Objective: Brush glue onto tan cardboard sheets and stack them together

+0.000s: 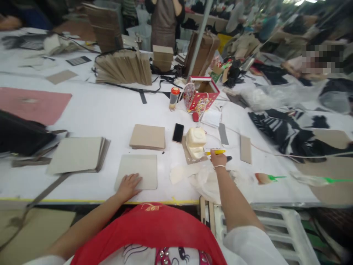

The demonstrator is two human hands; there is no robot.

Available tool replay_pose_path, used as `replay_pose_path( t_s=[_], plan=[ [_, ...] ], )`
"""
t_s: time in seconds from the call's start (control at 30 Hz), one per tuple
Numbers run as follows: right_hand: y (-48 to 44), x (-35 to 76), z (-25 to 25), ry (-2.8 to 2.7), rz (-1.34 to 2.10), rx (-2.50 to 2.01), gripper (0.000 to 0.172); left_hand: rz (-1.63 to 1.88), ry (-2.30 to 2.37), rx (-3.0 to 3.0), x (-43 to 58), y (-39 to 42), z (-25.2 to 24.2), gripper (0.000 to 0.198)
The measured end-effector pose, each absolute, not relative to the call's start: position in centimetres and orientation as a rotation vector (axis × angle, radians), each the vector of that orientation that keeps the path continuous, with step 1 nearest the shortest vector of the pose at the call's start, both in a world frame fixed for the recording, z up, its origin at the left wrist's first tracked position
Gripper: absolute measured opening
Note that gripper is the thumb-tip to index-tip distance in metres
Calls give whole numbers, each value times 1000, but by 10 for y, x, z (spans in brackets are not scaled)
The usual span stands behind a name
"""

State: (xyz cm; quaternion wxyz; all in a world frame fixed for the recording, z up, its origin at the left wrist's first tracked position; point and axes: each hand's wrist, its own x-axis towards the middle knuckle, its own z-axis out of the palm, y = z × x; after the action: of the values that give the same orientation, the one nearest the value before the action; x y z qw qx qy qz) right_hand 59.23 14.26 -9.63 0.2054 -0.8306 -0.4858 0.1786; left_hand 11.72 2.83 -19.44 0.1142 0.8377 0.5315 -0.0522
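Observation:
My left hand [129,187] lies with its fingers spread on the lower left part of a pale grey board [146,167], flat at the table's near edge. My right hand [218,159] is closed on a slim yellow stick-like tool [220,152], whose kind I cannot make out. It is just right of a cream-coloured plastic container [196,138] smeared with whitish stuff, standing on a piece of brown board [187,151]. A small dark object [228,158] is by that hand. Behind the grey board sits a stack of tan boards [147,137].
A black phone [178,133], a red-lidded bottle [174,97] and a red gift bag [202,96] stand or lie beyond. Another board stack [75,154] is at left. Crumpled plastic [206,182] lies beneath my right forearm. A metal pole [200,40] rises behind; a person in an apron [163,25] stands across.

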Motion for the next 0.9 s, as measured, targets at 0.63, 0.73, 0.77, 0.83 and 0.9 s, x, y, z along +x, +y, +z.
replay_pose_path(
  t_s=[0.63,0.73,0.77,0.83,0.9],
  plan=[
    [107,479,-83,-1230,497,-2005,44,-126,1311,2382,116,53,-187,63],
    [154,416,-68,-826,863,-1728,47,-32,1297,2393,117,73,-181,65],
    [171,393,-65,-760,1011,-1630,46,29,1275,2415,118,82,-177,64],
    [201,349,-63,-735,1236,-1497,41,153,1237,2468,123,104,-166,60],
    [224,309,-64,-776,1352,-1449,37,228,1246,2499,128,129,-156,57]
  ],
)
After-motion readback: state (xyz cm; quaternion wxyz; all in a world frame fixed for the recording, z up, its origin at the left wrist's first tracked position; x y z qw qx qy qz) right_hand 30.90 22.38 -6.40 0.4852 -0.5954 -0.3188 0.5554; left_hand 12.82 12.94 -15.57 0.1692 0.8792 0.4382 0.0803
